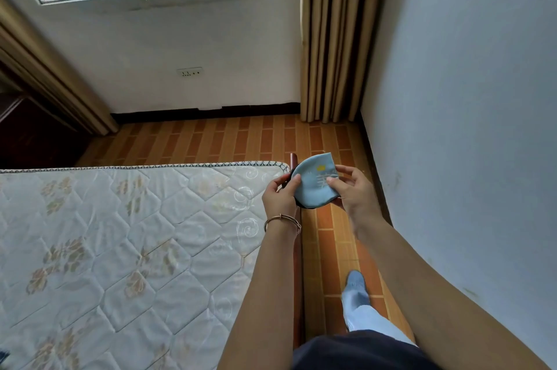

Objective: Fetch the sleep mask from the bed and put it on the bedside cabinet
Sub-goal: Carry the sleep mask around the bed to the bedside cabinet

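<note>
- The sleep mask (313, 185) is held up in the air between both hands and is not touching the bed. It is light blue, with a yellow mark and pale stitching on its face and a dark edge showing underneath.
- The mask is placed just past the corner of the mattress (120, 234). It is above the strip of brick-patterned floor (328, 219) that lies between the bed's wooden rail (297, 264) and the right-hand wall (467, 128).
- The left hand (278, 197) is pinched on the mask's left edge. The thumb is laid on the front and the fingers are hidden behind the fabric. A thin bangle (282, 220) is worn on that wrist.
- The right hand (354, 191) is pinched on the right edge, with fingertips pressed to the front and the remaining fingers curled behind.
- Progress, as judged: the fetching half is taken as done, since the mask is off the bed and gripped at both ends. The carry to the cabinet and the setting down are left to do.
- A dark wooden piece of furniture (33, 131) is seen at the far left edge, beyond the bed and beside a curtain. Whether it is the bedside cabinet cannot be told, and no cabinet top is plainly shown.
- One foot (355, 285) in pale blue footwear is seen on the floor strip, pointed toward the window wall.
- The strap is not visible. It is judged that it may dangle during the carry.
</note>
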`<action>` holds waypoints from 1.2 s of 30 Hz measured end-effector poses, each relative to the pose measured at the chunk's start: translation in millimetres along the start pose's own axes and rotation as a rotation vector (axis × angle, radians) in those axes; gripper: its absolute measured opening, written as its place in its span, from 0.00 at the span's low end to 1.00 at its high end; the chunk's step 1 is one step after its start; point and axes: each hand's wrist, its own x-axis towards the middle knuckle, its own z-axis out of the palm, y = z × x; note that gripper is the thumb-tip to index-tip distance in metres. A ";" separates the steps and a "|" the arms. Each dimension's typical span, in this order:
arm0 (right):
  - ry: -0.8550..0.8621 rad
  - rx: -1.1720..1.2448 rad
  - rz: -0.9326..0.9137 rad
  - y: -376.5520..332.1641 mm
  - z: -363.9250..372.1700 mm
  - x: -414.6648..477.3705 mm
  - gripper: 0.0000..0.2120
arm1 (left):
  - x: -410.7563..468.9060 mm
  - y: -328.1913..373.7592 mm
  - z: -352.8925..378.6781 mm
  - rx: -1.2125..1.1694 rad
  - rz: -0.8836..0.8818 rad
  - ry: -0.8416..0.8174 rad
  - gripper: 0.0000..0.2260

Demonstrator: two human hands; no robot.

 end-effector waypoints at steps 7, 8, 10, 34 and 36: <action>-0.012 -0.022 -0.010 -27.6 -0.1 87.2 0.12 | 60.1 18.5 58.3 -0.028 0.014 0.013 0.05; -0.016 -0.025 -0.013 -31.1 -0.2 96.3 0.12 | 66.7 20.6 64.8 -0.020 0.018 0.018 0.05; -0.025 -0.036 -0.021 -42.5 -2.6 123.6 0.12 | 84.7 25.5 84.6 -0.007 0.024 0.034 0.05; -0.124 -0.059 -0.008 -105.4 4.4 365.2 0.12 | 264.4 65.8 235.0 -0.051 0.032 0.160 0.05; -0.123 -0.062 -0.006 -109.3 13.6 384.3 0.12 | 282.6 74.4 240.9 -0.050 0.034 0.158 0.05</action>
